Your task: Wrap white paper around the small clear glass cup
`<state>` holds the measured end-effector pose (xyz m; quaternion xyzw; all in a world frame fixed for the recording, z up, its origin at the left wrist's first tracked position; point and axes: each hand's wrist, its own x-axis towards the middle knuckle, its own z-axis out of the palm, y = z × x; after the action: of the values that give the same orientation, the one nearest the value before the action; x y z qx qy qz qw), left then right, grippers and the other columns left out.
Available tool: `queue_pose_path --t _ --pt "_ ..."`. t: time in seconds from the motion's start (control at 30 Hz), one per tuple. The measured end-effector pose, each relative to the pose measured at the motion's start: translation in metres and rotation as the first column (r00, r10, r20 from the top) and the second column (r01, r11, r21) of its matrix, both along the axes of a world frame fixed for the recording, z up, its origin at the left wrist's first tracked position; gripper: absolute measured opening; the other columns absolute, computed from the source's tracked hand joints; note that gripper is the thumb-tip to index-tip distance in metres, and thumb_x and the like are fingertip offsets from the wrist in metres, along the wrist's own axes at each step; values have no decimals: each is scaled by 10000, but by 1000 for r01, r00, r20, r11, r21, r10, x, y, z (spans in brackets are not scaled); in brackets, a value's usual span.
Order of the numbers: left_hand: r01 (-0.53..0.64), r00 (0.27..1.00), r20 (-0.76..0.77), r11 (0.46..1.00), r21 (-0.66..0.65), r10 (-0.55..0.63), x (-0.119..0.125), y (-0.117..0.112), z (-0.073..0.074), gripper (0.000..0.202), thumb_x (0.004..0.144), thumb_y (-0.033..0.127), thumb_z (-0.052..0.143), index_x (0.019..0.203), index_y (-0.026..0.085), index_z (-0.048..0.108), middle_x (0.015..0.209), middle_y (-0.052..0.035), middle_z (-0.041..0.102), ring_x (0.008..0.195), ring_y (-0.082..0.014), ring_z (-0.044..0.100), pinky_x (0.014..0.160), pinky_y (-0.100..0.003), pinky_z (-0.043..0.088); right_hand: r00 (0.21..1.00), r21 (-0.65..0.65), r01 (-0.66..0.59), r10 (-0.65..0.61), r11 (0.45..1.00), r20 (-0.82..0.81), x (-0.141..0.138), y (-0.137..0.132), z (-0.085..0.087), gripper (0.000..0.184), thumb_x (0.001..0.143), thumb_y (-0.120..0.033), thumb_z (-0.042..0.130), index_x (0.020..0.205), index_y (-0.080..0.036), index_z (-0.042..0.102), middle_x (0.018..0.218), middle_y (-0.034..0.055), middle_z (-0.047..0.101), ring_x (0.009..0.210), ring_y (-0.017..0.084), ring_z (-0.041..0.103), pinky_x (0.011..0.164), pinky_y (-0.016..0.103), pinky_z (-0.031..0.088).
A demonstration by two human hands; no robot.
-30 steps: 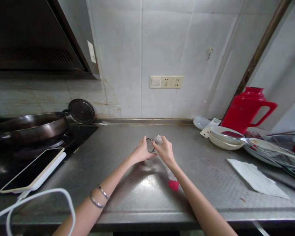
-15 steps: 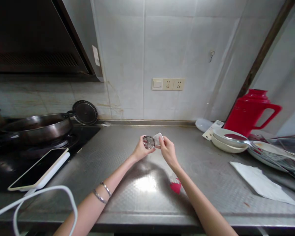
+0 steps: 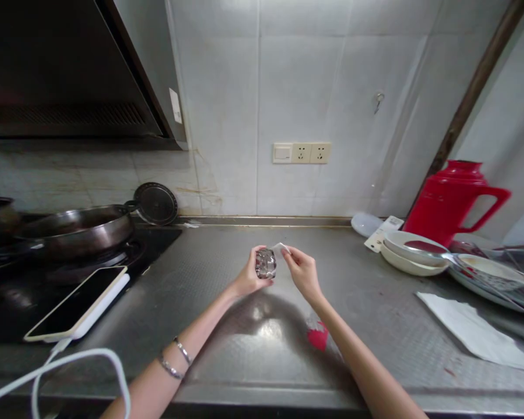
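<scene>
My left hand (image 3: 250, 272) is wrapped around a small clear, faceted glass (image 3: 266, 263) above the middle of the steel counter. Dark reflections show in it, and I cannot tell which end faces me. My right hand (image 3: 303, 269) pinches a small white piece of tissue (image 3: 280, 248) between thumb and fingers. That tissue lies against the upper right rim of the glass. Part of the glass is hidden by my left fingers.
Left, a phone (image 3: 76, 305) with a white cable rests by the hob, with a pan (image 3: 87, 233) behind. Right are stacked bowls (image 3: 413, 265), a red thermos jug (image 3: 448, 203) and a folded white paper towel (image 3: 475, 331). A red scrap (image 3: 318, 337) lies near my right forearm.
My right hand has shifted slightly right and down, drawing the tissue up to the rim's corner. The glass has turned a little in my left hand and sits lower in view.
</scene>
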<state>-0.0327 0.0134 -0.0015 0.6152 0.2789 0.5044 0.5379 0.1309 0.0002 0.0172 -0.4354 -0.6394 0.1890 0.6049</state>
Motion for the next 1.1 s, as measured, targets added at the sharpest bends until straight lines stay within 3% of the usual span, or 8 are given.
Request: queue_pose_path --t 0.23,0.4,0.5,0.7,0.8,0.93,1.1 --pt "33 995 -101 993 111 -21 4 -11 -1 804 526 44 716 1240 209 384 987 -64 601 803 -173 595 726 -271 451 993 -5 -85 85 996 82 -10 -9 -2 365 891 -419 450 983 -172 703 854 49 730 749 185 667 661 263 506" --pt "7 993 -116 988 155 11 5 -11 -5 762 533 30 695 1204 206 379 1056 -89 571 900 -196 583 755 -278 459 951 184 -182 126 966 282 -10 -20 -2 301 908 -287 438 1104 -225 657 1146 66 668 1080 203 615 930 347 479" --pt "36 992 -123 985 169 -15 5 -10 -7 744 539 30 695 1193 204 388 1097 -104 561 963 -214 574 810 -299 455 930 227 -235 151 945 336 -9 -22 0 299 902 -259 439 1108 -233 655 1165 64 658 1120 204 592 966 367 463" --pt "50 982 -189 979 197 -12 5 -16 0 804 546 57 705 1249 198 342 1121 -104 552 929 -220 592 814 -316 458 990 90 42 -53 995 129 -4 -15 4 334 914 -373 434 949 -180 704 847 55 733 755 192 680 676 260 517" --pt "62 976 -216 965 255 -6 6 -16 4 831 535 45 682 1256 200 299 1185 -98 508 978 -233 575 835 -324 457 992 83 -12 1 996 129 -6 -13 4 339 913 -380 447 941 -170 711 801 41 730 707 174 673 624 228 504" --pt "67 968 -250 952 300 10 6 -14 2 838 542 26 654 1265 203 268 1200 -104 486 987 -220 564 832 -323 457 985 120 -80 60 990 160 -9 -15 0 313 922 -342 441 1029 -201 700 925 46 734 829 195 691 732 267 536" --pt "57 960 -279 948 312 35 5 -10 -1 823 532 29 656 1250 184 284 1103 -90 533 931 -201 573 791 -305 462 962 280 -156 81 947 262 -9 -19 -3 299 925 -252 429 1121 -243 655 1123 61 678 1065 207 627 915 338 507"
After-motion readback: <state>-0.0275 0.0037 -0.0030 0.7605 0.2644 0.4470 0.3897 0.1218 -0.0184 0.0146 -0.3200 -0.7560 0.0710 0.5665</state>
